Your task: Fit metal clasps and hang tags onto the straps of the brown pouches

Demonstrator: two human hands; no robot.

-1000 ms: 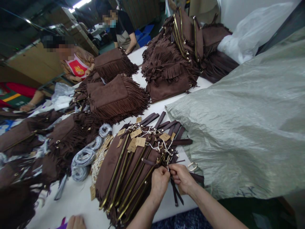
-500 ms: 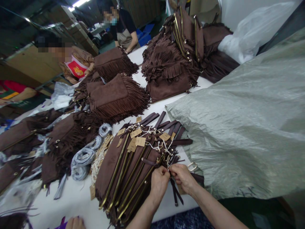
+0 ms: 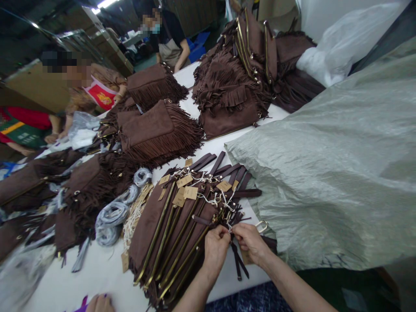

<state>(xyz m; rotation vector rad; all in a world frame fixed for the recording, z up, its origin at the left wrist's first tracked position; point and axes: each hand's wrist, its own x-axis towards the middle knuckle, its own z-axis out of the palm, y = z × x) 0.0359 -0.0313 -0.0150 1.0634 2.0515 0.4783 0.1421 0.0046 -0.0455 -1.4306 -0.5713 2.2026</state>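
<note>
My left hand [image 3: 217, 248] and my right hand [image 3: 250, 242] are close together, fingertips pinched on a white string [image 3: 229, 227] at the edge of a fanned stack of brown suede bags [image 3: 147, 223]. Gold zippers run along the bags' edges. Beneath my right hand, part of a kraft-paper tag [image 3: 246, 256] shows. More tags [image 3: 190, 193] on white strings lie over the stack's upper part, among dark strap ends [image 3: 251, 193]. A dark tassel [image 3: 239, 263] hangs below my fingers. The exact form of the string between my fingertips is too small to make out.
Left of the stack lie bundled white strings [image 3: 130, 227] and grey coiled cords [image 3: 112, 216]. Fringed bags [image 3: 147, 125] are piled farther back. A large translucent plastic sheet [image 3: 331, 173] covers the right side. Co-workers stand along the table; another person's hand [image 3: 100, 303] is at bottom left.
My hands stay at nearly the same place, still pinching the string, with slight finger movement. At the far left, a co-worker in red and green has leaned further into view.
</note>
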